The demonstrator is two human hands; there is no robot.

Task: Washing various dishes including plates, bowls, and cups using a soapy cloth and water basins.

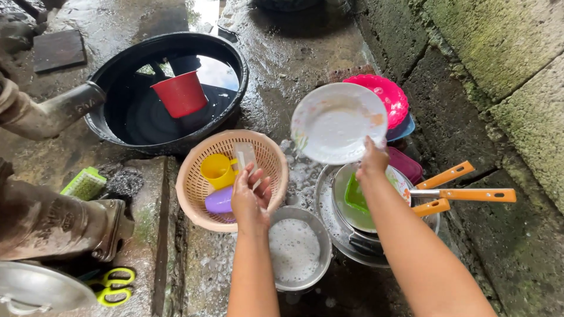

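Observation:
My right hand grips the lower rim of a white soapy plate, tilted up facing me above a stack of pans. My left hand holds a pale glass over the beige plastic basket, which holds a yellow cup and a purple item. A metal bowl of soapy water sits just below my left hand.
A black basin of water with a red cup floats at upper left. Pans with orange handles, a green item, pink plate, green brush, steel scrubber, yellow-green scissors, pump, stone wall.

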